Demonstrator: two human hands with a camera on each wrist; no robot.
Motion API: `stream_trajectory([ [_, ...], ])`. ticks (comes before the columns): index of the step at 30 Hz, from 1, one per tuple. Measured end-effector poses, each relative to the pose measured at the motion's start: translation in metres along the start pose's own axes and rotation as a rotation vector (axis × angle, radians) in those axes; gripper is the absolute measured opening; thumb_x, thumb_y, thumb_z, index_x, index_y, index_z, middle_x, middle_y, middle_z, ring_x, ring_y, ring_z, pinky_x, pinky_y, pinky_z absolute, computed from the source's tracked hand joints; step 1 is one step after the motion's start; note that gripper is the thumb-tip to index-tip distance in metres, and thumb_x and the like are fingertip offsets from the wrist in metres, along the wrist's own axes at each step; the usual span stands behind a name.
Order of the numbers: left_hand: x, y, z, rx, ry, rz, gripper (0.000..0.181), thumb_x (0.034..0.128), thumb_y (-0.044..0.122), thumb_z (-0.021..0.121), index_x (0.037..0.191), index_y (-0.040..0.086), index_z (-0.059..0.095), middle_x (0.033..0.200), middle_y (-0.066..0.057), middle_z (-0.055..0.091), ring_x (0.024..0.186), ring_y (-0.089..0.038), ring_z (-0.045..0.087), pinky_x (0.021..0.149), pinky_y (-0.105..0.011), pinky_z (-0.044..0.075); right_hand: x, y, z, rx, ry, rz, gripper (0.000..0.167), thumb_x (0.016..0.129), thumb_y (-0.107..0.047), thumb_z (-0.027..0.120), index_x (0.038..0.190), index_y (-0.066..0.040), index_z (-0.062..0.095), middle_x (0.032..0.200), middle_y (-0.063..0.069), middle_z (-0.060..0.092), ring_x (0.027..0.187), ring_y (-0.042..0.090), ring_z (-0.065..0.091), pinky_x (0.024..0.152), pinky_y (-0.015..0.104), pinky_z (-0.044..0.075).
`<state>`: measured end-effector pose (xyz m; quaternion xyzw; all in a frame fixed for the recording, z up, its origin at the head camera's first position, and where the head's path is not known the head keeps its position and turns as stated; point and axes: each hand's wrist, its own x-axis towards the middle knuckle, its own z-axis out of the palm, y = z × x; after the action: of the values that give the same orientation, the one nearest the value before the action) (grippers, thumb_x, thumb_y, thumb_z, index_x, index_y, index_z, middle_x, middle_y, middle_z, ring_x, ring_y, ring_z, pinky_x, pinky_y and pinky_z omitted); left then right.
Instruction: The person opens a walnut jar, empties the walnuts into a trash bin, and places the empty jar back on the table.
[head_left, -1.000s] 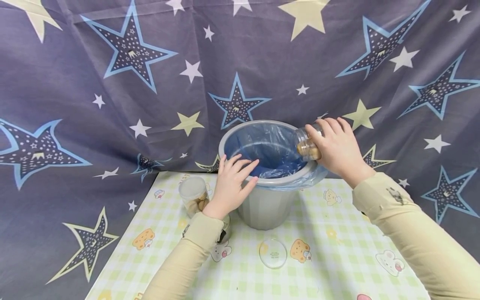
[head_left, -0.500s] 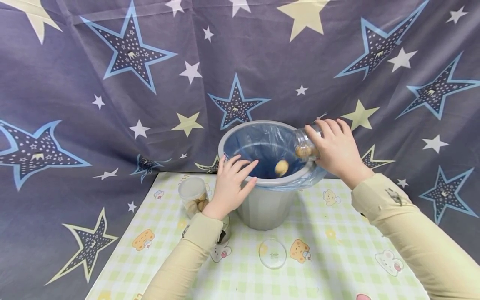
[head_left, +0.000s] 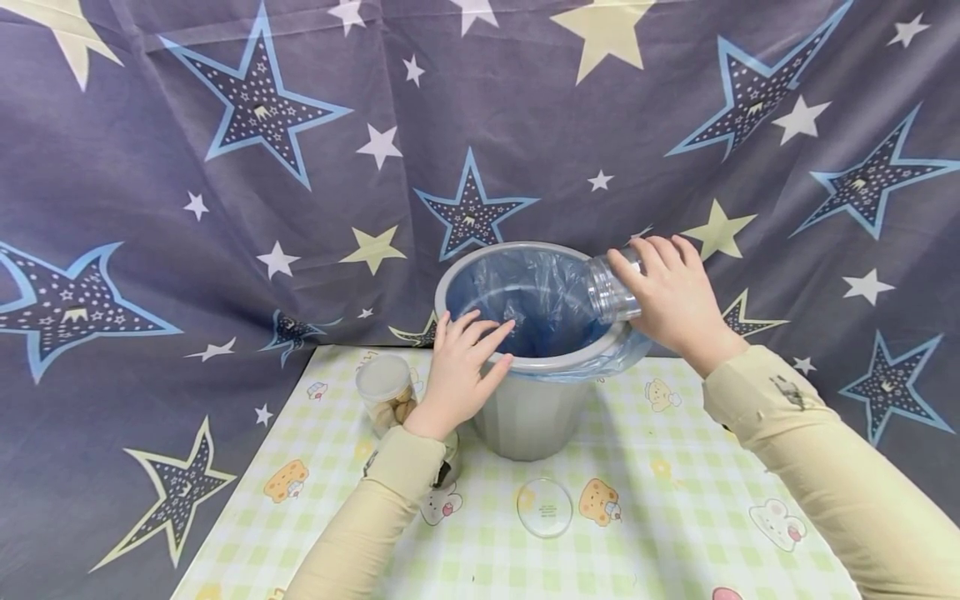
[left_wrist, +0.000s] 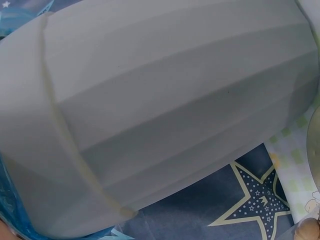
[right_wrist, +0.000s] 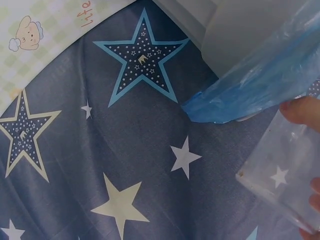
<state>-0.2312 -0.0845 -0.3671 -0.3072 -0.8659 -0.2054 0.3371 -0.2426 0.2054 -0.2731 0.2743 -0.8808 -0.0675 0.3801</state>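
Observation:
My right hand grips a clear jar tipped on its side, its mouth over the right rim of a grey bin. No pieces show in the jar's visible part; the right wrist view shows only small specks near the base of the jar. A blue bag lines the bin and folds over its rim. Fingers spread, my left hand rests at the bin's front left rim. The bin's grey side fills most of the left wrist view. What lies deep inside the bin is hidden.
A lidded clear jar with several round brownish pieces stands left of the bin. On the checked tablecloth in front lies a clear round lid. Behind the table hangs a star-patterned cloth.
Round yellow-brown pieces have left the tipped jar; half a second ago one was in mid-air above the bin's opening. Both hands have stayed nearly still.

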Motion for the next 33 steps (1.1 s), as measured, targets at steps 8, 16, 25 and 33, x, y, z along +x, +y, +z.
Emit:
stream_trajectory([
  [8,0.000,0.000,0.001,-0.002,0.002,0.001,0.061,0.0986,0.057,0.021,0.130,0.020,0.059,0.117,-0.006,0.062,0.126,-0.031,0.045,0.110,-0.063,0.020,-0.001,0.000,-0.001,-0.005,-0.011,-0.004,0.083,0.048,-0.011,0.089,0.123,-0.010,0.051,0.123,0.026,0.053,0.112,0.041,0.048,0.098,0.059,0.036],
  [16,0.001,0.001,0.000,-0.014,0.008,0.003,0.060,0.0989,0.056,0.023,0.129,0.020,0.060,0.117,-0.006,0.063,0.125,-0.032,0.046,0.110,-0.063,0.019,-0.005,0.003,0.001,0.027,-0.007,0.042,0.086,0.048,-0.014,0.088,0.124,-0.008,0.049,0.122,0.025,0.053,0.112,0.041,0.047,0.098,0.058,0.036],
  [25,0.001,0.001,0.001,-0.016,0.005,-0.001,0.061,0.0988,0.056,0.022,0.129,0.019,0.060,0.117,-0.006,0.062,0.126,-0.033,0.045,0.110,-0.063,0.019,-0.007,0.003,-0.002,0.131,-0.019,0.147,0.089,0.048,-0.016,0.087,0.128,-0.005,0.048,0.121,0.024,0.052,0.110,0.043,0.046,0.094,0.058,0.038],
  [33,0.000,0.001,0.000,-0.019,0.000,-0.006,0.057,0.0994,0.054,0.026,0.130,0.019,0.059,0.117,-0.007,0.062,0.126,-0.032,0.045,0.110,-0.063,0.018,-0.015,0.006,-0.001,0.269,-0.036,0.314,0.092,0.048,-0.024,0.089,0.128,-0.003,0.047,0.119,0.024,0.055,0.108,0.043,0.048,0.086,0.061,0.041],
])
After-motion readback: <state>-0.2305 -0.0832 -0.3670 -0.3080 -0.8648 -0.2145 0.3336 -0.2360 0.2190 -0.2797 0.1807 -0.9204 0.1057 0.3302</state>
